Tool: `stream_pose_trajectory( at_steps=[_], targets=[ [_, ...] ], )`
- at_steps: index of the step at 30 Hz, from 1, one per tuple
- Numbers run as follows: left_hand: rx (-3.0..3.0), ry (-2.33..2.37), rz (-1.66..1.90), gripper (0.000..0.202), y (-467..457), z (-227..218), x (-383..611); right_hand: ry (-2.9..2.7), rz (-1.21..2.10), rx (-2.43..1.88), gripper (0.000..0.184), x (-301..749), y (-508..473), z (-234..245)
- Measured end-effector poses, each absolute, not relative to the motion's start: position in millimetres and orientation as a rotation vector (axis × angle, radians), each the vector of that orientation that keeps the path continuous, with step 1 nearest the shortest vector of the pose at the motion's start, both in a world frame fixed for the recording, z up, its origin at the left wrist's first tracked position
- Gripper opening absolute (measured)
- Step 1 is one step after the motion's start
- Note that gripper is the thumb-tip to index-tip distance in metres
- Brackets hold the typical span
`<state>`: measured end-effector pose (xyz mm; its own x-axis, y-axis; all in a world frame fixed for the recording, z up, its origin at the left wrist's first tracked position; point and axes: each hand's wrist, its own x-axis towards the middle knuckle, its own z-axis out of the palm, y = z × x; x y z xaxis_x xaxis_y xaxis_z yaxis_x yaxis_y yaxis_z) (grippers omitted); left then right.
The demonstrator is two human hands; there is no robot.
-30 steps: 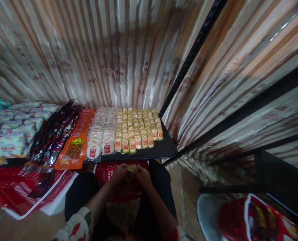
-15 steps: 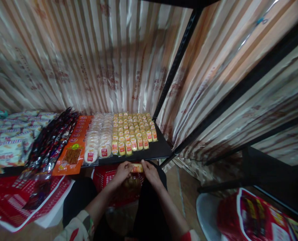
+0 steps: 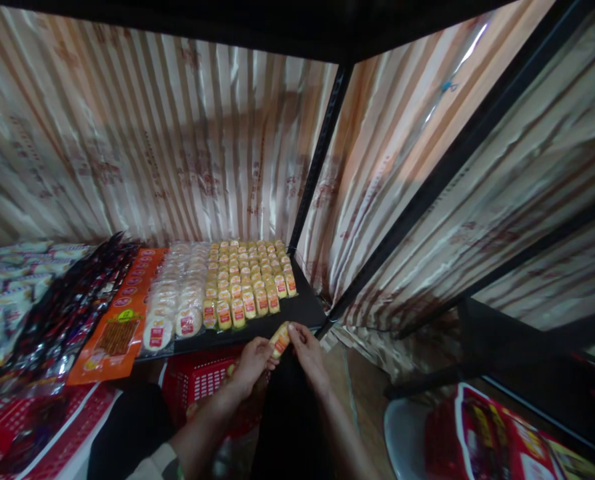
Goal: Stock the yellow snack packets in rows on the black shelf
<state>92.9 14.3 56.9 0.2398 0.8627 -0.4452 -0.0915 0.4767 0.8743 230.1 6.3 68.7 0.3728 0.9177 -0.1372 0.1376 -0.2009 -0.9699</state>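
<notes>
Both my hands hold one small yellow snack packet (image 3: 280, 339) with a red label, just in front of the black shelf's edge (image 3: 257, 331). My left hand (image 3: 251, 363) pinches its lower end and my right hand (image 3: 307, 351) pinches its upper end. On the shelf right behind it lie rows of the same yellow packets (image 3: 250, 277). Round white cakes in clear wrap (image 3: 175, 303) lie to their left.
Orange snack bags (image 3: 122, 313), dark glossy packets (image 3: 72, 307) and white-blue bags (image 3: 2, 300) fill the shelf's left part. A red basket (image 3: 202, 380) sits under my hands. A black upright post (image 3: 317, 160) stands at the shelf corner. A red printed bag (image 3: 487, 433) lies at the lower right.
My hands have risen from over the red basket to the shelf's front edge, with the yellow packet between them. The view has tilted up and shifted right.
</notes>
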Motion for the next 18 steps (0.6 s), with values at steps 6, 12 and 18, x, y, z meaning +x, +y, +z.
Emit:
stream_pose_trajectory(
  at_steps=[6, 12, 18],
  targets=[
    [0.712, 1.108, 0.884, 0.01, 16.2, 56.6, 125.1, -0.851, 0.936, -1.55, 0.062, 236.4, 8.1, 59.8],
    [0.646, 1.087, 0.981, 0.014, 29.4, 54.7, 150.3, -0.928, 0.816, -1.672, 0.065, 241.9, 13.9, 47.4],
    [0.744, 1.116, 0.966, 0.006, 42.8, 45.5, 165.5, -1.142, 0.607, -1.959, 0.051, 246.7, 24.8, 51.5]
  ],
)
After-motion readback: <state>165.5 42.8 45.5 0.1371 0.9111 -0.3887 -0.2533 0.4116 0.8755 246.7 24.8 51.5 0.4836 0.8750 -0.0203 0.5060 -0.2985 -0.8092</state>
